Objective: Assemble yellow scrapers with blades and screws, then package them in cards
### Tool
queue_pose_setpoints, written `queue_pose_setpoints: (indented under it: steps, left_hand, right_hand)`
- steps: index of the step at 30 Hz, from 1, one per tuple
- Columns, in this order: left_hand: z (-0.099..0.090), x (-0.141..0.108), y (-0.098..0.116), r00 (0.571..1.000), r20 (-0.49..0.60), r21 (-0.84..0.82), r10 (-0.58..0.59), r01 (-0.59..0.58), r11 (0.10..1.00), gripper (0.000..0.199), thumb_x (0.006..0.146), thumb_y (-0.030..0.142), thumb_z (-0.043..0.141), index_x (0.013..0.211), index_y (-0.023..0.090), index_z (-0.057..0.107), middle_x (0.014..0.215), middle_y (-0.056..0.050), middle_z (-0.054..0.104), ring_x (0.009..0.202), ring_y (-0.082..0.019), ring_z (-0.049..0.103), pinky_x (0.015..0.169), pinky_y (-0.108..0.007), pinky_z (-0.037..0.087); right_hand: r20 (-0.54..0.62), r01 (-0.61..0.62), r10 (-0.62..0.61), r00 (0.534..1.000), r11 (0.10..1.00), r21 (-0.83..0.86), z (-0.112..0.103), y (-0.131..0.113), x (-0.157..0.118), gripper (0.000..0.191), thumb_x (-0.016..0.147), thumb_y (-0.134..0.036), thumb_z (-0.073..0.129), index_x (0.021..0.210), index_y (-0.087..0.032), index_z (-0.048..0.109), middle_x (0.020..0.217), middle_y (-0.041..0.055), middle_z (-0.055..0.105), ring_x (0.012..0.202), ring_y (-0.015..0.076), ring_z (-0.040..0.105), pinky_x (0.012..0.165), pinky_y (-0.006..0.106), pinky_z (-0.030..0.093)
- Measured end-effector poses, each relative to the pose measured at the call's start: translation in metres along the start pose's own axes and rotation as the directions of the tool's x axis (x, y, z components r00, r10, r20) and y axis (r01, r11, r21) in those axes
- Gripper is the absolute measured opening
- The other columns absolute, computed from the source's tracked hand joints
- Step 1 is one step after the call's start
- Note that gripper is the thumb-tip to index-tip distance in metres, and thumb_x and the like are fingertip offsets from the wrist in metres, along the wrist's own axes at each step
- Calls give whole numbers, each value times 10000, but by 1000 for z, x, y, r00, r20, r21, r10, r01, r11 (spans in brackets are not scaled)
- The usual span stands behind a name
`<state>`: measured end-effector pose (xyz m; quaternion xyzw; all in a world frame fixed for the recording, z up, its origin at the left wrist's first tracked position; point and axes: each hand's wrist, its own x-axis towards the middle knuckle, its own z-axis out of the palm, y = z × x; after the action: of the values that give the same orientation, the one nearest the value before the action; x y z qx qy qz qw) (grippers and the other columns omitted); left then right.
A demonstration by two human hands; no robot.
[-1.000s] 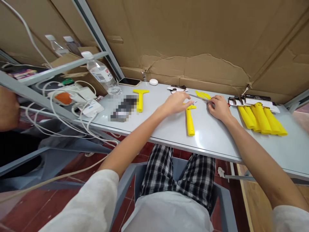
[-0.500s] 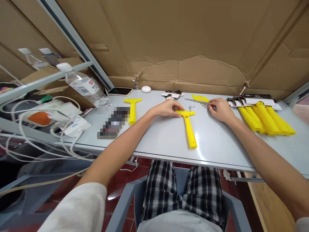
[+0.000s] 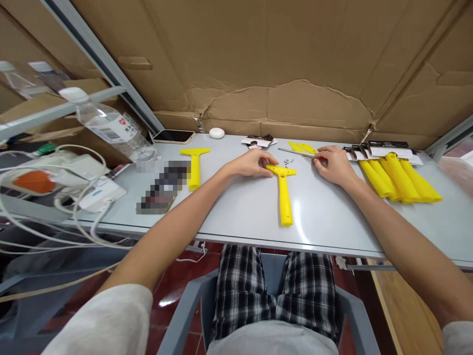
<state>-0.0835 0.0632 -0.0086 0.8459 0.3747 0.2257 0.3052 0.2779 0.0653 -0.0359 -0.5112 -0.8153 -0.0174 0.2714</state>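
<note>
My left hand (image 3: 253, 163) has its thumb and fingers closed on the left end of the head of a yellow T-shaped scraper (image 3: 284, 197), whose handle lies toward me on the table. In my right hand (image 3: 332, 165) is a slim metal tool (image 3: 291, 151), apparently tweezers, pointing left; its grip is partly hidden by the fingers. Several tiny dark parts, perhaps screws (image 3: 287, 162), lie between the hands. Behind the tool are flat yellow pieces (image 3: 301, 147). A second yellow scraper (image 3: 194, 170) lies left of my left hand.
To the right lie several yellow handles (image 3: 401, 177) with black-and-white cards (image 3: 391, 149). More cards (image 3: 258, 142) sit at the back, near a white case (image 3: 216, 133) and a phone (image 3: 173, 136). A bottle (image 3: 111, 125), cables (image 3: 79, 197) and a blurred item (image 3: 162, 190) are left.
The view has shifted, so most things appear farther left. The scraper's handle has turned slightly and points more straight toward me. Both hands keep nearly the same grip.
</note>
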Motion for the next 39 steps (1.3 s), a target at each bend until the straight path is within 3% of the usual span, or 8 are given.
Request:
queue_pose_setpoints:
  steps: [6, 10, 13, 17, 22, 27, 33, 39]
  left_hand:
    - [11, 1, 1, 997, -71, -8, 9, -10, 1000, 425, 792, 411, 964, 1148, 189, 895, 1135, -109, 874, 877, -198, 743, 856, -360, 608]
    - [18, 1, 6, 998, -39, -25, 52, -53, 998, 404, 803, 420, 955, 1138, 204, 892, 1123, -100, 874, 888, -204, 746, 857, -360, 609]
    - [15, 0, 9, 998, 4, -27, 60, -60, 998, 448, 786, 429, 971, 1167, 207, 889, 1172, -108, 868, 932, -213, 755, 887, -365, 615]
    - [9, -1, 11, 998, 51, -30, 40, -38, 999, 498, 759, 413, 989, 1201, 207, 886, 1234, -117, 856, 981, -222, 765, 902, -364, 621]
    - [6, -1, 13, 997, 62, -34, 51, -49, 998, 461, 775, 347, 969, 1206, 209, 883, 1213, -118, 858, 991, -217, 768, 910, -361, 629]
    - [6, -1, 13, 997, 59, -29, 55, -53, 998, 474, 761, 356, 977, 1199, 202, 883, 1218, -116, 862, 990, -219, 770, 894, -354, 624]
    - [11, -1, 11, 997, 35, -27, 66, -66, 997, 423, 794, 345, 948, 1186, 198, 883, 1187, -106, 869, 948, -207, 765, 890, -355, 620]
    - [16, -1, 19, 996, 20, -30, 85, -84, 996, 417, 814, 408, 962, 1166, 199, 880, 1156, -97, 870, 950, -210, 772, 897, -358, 620]
  right_hand:
    - [24, 46, -44, 999, 996, -77, -17, -2, -4, 314, 981, -480, 702, 936, -233, 889, 1394, 156, 784, 1380, 451, 591, 1167, 688, 416]
    - [88, 39, -26, 996, 987, -154, -30, -1, -6, 394, 938, -599, 782, 803, -236, 855, 1134, 158, 807, 1194, 436, 659, 1104, 668, 432]
    - [153, 20, 4, 988, 988, -150, -34, 3, -6, 308, 900, -535, 830, 933, -232, 875, 1011, 125, 814, 1009, 364, 722, 991, 545, 514]
    - [209, -55, 55, 976, 998, -4, -31, 6, -8, 341, 890, -409, 850, 1175, -223, 866, 970, 82, 850, 871, 301, 768, 858, 451, 585]
    - [231, -129, 97, 968, 983, 130, -28, 2, -9, 303, 877, -272, 833, 1176, -223, 848, 944, 57, 865, 793, 269, 785, 888, 458, 635]
    - [246, -181, 130, 960, 964, 195, -29, 1, -7, 307, 820, -267, 841, 1117, -192, 839, 907, 66, 847, 787, 256, 767, 888, 459, 643]
    - [246, -233, 149, 958, 903, 362, -27, 3, -7, 368, 772, -472, 925, 1012, -208, 838, 827, 59, 788, 730, 236, 713, 767, 430, 630]
    - [283, -322, 180, 942, 720, 615, -34, -12, -10, 584, 672, -657, 1020, 1016, -221, 839, 880, 75, 788, 714, 216, 695, 680, 404, 625]
